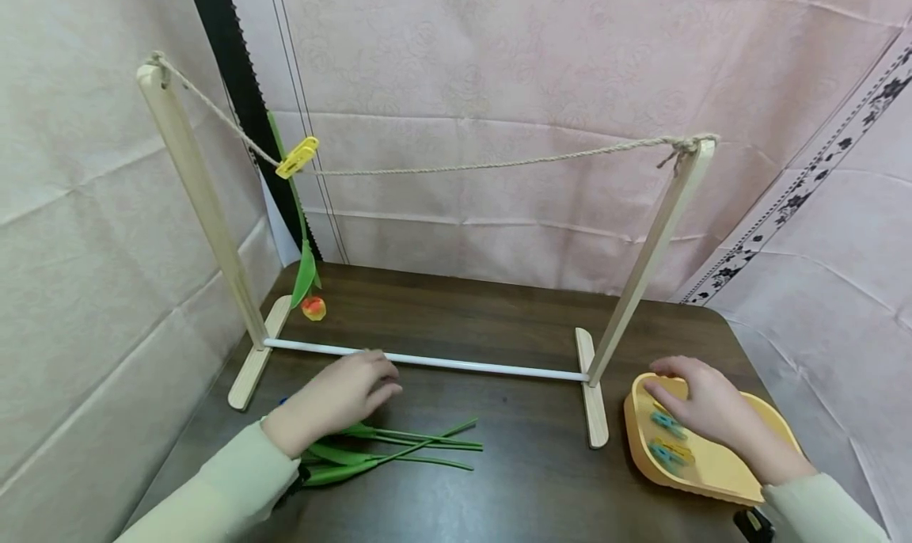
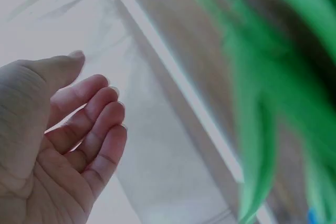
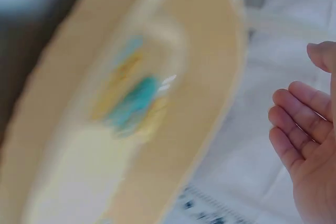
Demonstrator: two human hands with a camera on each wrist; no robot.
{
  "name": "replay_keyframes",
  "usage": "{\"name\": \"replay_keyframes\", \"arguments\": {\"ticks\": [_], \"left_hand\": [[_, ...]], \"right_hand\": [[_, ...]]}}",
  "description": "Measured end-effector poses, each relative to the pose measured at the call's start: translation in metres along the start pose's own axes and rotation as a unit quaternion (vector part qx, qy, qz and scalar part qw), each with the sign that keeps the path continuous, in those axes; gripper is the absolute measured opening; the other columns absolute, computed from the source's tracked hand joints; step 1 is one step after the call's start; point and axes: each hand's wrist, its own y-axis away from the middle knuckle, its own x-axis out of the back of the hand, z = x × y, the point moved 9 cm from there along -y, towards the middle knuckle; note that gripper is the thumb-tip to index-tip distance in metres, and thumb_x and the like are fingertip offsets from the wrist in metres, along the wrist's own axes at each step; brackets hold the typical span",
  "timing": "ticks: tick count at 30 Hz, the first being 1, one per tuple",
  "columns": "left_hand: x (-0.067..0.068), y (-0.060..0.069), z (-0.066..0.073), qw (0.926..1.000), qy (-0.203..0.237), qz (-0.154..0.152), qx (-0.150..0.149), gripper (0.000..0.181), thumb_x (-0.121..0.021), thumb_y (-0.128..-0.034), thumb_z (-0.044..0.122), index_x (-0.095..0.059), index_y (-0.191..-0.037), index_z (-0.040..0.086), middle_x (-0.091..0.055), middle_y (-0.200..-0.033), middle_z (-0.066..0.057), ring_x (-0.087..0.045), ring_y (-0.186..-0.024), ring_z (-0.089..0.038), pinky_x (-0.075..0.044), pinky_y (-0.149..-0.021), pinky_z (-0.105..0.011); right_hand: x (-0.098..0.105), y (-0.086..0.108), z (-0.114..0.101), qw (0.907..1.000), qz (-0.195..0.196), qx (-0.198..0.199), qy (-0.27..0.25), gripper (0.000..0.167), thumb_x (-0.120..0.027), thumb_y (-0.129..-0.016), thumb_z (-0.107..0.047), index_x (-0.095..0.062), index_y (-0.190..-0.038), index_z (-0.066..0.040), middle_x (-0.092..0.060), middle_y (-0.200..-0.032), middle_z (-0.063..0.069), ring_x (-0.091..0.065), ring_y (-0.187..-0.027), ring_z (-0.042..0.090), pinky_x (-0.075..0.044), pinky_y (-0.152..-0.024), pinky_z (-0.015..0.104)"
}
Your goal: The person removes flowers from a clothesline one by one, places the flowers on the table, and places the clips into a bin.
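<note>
My left hand (image 1: 349,394) hovers over several green tulip stems (image 1: 420,442) lying on the table, its fingers loosely bent and holding nothing. In the left wrist view blurred green leaves (image 2: 262,98) fill the right side. Over the yellow tray (image 1: 720,480) is my right hand (image 1: 712,404), thumb and fingers spread apart, nothing between them. Inside the tray lie several blue and yellow clothespins (image 1: 668,452), also blurred in the right wrist view. A yellow clothespin (image 1: 298,157) clips one orange-red tulip (image 1: 313,307) upside down to the rope (image 1: 492,165). My forearm hides the other blossoms.
Two wooden posts (image 1: 203,203) on flat feet carry the sagging rope. A white rod (image 1: 456,364) joins them low over the dark table (image 1: 527,480). Pale cloth (image 1: 499,60) hangs behind and at both sides.
</note>
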Motion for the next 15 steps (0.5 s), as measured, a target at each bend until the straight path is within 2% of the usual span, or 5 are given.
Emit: {"name": "replay_keyframes", "arguments": {"ticks": [4, 8, 11, 15], "left_hand": [[0.036, -0.001, -0.008, 0.9978, 0.038, 0.049, 0.022, 0.025, -0.067, -0.0920, 0.036, -0.071, -0.104, 0.015, -0.063, -0.097, 0.005, -0.060, -0.090, -0.013, -0.051, -0.078, -0.035], [0.073, 0.004, -0.014, 0.9920, 0.069, 0.102, 0.031, 0.031, -0.064, -0.0922, 0.044, -0.070, -0.106, 0.017, -0.062, -0.101, 0.007, -0.060, -0.095, -0.012, -0.051, -0.082, -0.037], [0.102, 0.010, -0.013, 0.9843, 0.076, 0.158, 0.016, 0.028, -0.066, -0.0910, 0.043, -0.070, -0.105, 0.019, -0.063, -0.100, 0.010, -0.059, -0.093, -0.009, -0.052, -0.077, -0.035], [0.136, 0.018, -0.013, 0.9714, 0.066, 0.228, -0.005, 0.021, -0.072, -0.0883, 0.033, -0.070, -0.103, 0.018, -0.064, -0.098, 0.009, -0.057, -0.089, -0.006, -0.052, -0.069, -0.029]], "right_hand": [[0.014, -0.024, -0.038, 0.9986, 0.014, 0.051, -0.001, 0.031, -0.070, -0.090, -0.032, -0.068, -0.107, -0.006, -0.068, -0.104, 0.009, -0.064, -0.095, 0.030, -0.050, -0.080, 0.051], [0.028, -0.047, -0.079, 0.9952, 0.029, 0.093, 0.005, 0.031, -0.071, -0.089, -0.033, -0.068, -0.107, -0.008, -0.067, -0.101, 0.005, -0.063, -0.093, 0.023, -0.050, -0.080, 0.046], [0.040, -0.058, -0.108, 0.9940, 0.037, 0.100, 0.021, 0.034, -0.069, -0.089, -0.040, -0.068, -0.108, -0.010, -0.067, -0.101, 0.003, -0.061, -0.090, 0.019, -0.050, -0.077, 0.044], [0.059, -0.065, -0.139, 0.9928, 0.049, 0.106, 0.027, 0.037, -0.068, -0.089, -0.045, -0.068, -0.108, -0.012, -0.066, -0.102, 0.000, -0.061, -0.090, 0.018, -0.050, -0.076, 0.043]]}}
